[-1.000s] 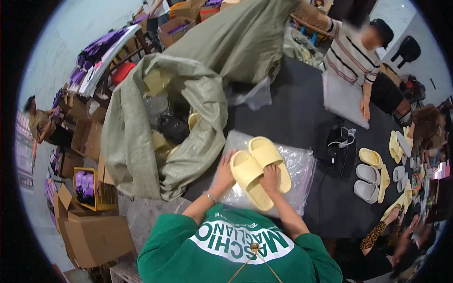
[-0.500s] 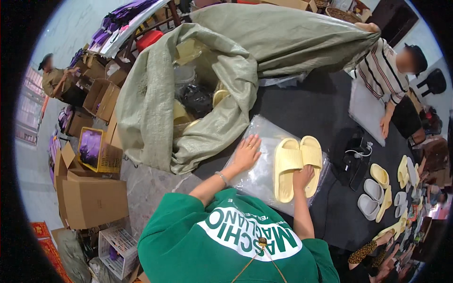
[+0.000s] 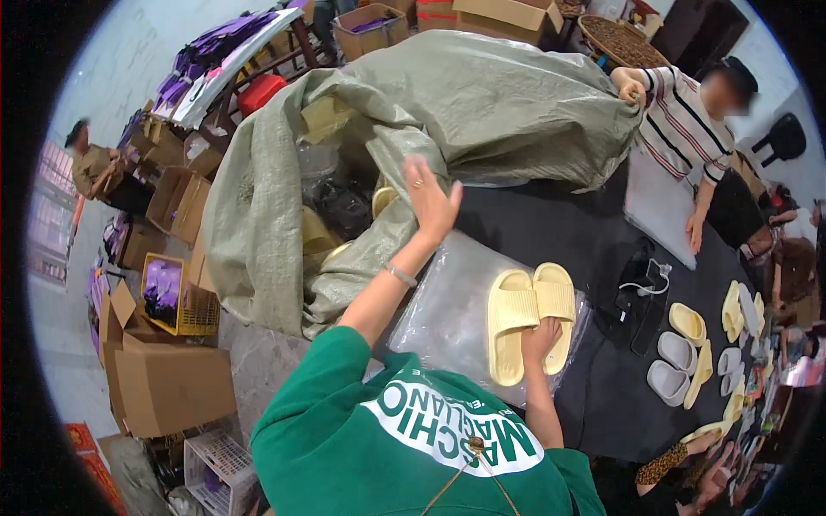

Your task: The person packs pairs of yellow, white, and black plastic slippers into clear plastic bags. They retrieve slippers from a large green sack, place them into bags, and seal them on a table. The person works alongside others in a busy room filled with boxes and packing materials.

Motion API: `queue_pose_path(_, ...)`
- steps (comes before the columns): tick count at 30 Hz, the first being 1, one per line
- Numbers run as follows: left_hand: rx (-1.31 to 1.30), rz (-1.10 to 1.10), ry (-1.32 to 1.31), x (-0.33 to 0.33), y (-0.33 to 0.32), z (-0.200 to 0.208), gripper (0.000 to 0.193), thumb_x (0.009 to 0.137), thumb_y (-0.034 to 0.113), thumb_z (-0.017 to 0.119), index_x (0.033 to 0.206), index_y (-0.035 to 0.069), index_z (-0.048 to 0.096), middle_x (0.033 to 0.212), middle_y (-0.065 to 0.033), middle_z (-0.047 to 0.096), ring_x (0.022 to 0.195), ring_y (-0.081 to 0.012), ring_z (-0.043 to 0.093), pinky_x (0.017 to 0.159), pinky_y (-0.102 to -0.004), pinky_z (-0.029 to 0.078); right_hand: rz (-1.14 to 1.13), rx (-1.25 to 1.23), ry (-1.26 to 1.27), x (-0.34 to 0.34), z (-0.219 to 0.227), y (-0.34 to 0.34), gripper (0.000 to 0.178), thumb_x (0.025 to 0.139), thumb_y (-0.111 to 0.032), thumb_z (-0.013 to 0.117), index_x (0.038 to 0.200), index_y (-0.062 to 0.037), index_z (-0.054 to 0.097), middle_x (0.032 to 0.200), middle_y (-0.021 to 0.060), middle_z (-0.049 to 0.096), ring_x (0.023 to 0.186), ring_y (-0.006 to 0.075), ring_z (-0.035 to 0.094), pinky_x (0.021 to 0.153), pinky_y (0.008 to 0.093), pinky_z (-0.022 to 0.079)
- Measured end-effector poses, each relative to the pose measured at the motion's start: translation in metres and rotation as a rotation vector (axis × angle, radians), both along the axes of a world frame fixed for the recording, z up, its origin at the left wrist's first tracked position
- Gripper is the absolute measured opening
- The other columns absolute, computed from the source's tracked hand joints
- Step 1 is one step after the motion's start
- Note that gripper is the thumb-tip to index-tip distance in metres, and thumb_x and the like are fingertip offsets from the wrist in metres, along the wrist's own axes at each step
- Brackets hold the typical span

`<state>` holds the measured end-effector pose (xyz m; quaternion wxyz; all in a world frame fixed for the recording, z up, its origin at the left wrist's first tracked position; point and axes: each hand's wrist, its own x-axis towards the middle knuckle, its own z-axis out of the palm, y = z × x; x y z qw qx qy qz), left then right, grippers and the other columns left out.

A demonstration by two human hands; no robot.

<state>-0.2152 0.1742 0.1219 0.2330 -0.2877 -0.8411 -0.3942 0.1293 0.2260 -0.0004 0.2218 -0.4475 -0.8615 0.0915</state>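
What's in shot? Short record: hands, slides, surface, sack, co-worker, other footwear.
Left hand: raised, empty, fingers extended, in front of the woven sack
Right hand: at the straps of the yellow slides; fingers partly hidden
Slides: side by side on clear plastic bags
Surface: black tabletop
Sack: gray-green, open mouth showing black plastic
Co-worker: striped top, one hand grasping the sack
Other footwear: gray slippers and more yellow ones, right side

Bright indoor light, soft glare on plastic bags (image 3: 449, 297), dark-rimmed fisheye distortion
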Motion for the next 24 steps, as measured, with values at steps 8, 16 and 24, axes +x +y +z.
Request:
queue_pose_path(8,-0.125,0.457,-0.948,-0.107,-0.097,-0.133,0.089,0.070,0.028,0.073,0.140,0.001,0.026,0.137,-0.0182,0.039,0.127,-0.0353,0.038,0.099,-0.0448,0.037,0.024,0.008,0.001,0.000,0.004,-0.005,0.031,0.068,-0.012,0.063,0.094,0.0046,0.056,0.101,0.0201,0.054,0.105,0.0376,0.045,0.096,0.0475,0.031)
queue_pose_path(16,-0.405,0.097,-0.590,-0.147,-0.106,-0.139,0.062,0.063,0.038,0.077,0.117,0.014,0.059,0.114,-0.0134,0.058,0.103,-0.0313,0.056,0.085,-0.0428,0.047,0.003,-0.026,-0.016,-0.002,-0.002,0.000,0.038,0.071,-0.014,0.061,0.103,0.0066,0.054,0.107,0.0213,0.053,0.112,0.0391,0.042,0.099,0.0489,0.029)
queue_pose_path(24,-0.265,-0.112,-0.332,-0.161,-0.126,-0.093,0.025,0.065,0.019,0.073,0.082,0.003,0.063,0.089,-0.0140,0.057,0.087,-0.0335,0.057,0.071,-0.0417,0.046,0.481,-0.756,-0.578,0.015,0.103,0.071,0.047,0.083,-0.042,0.057,0.104,-0.0001,0.062,0.110,0.0217,0.059,0.101,0.0363,0.056,0.086,0.0415,0.046)
